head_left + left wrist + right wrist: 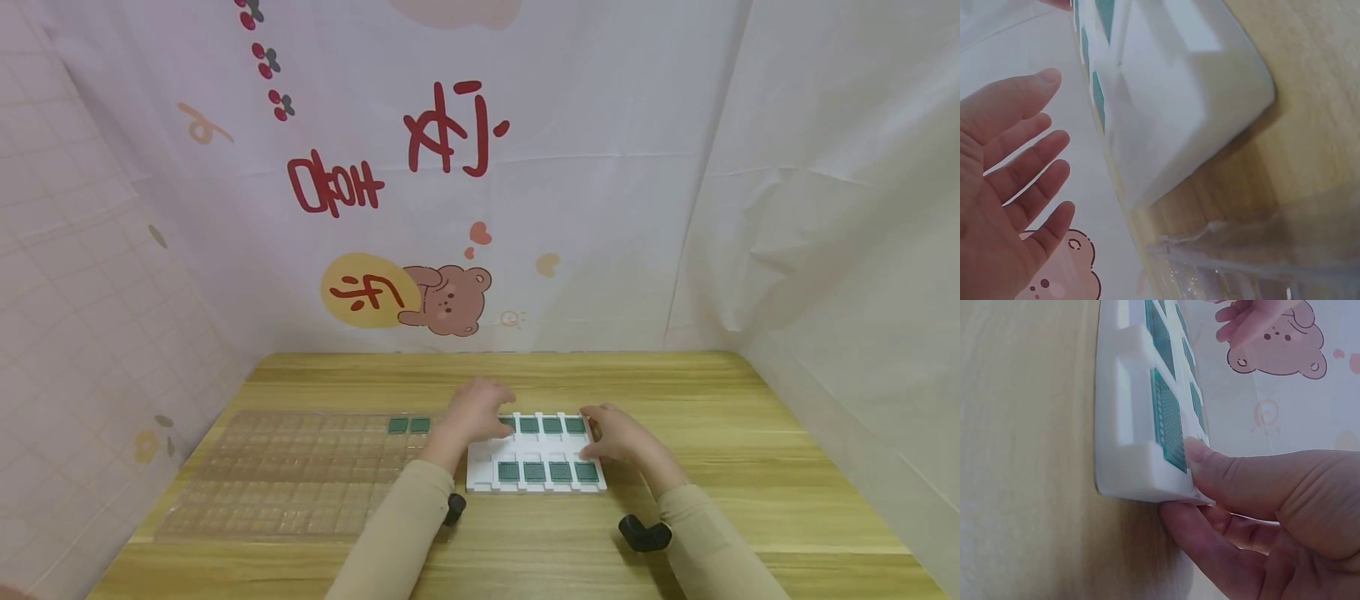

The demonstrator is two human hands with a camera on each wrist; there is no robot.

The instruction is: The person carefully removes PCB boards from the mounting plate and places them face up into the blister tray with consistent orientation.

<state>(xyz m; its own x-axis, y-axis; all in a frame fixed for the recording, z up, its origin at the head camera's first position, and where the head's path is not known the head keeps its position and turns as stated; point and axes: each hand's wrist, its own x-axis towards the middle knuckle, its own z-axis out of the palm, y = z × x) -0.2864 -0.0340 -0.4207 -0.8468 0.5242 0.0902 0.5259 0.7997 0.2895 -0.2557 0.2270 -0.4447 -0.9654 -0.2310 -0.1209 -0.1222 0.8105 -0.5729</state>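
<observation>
While the right hand pinches the tray and the left hand hangs spread, tilting could spill the chips.

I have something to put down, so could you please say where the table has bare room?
Bare table shows right of the right hand, beyond the white tray up to the printed cloth, and nearer the camera, between the sleeves. Crowded: the white tray, with the left hand at its left end, and leftward, where the clear tray spreads.
</observation>
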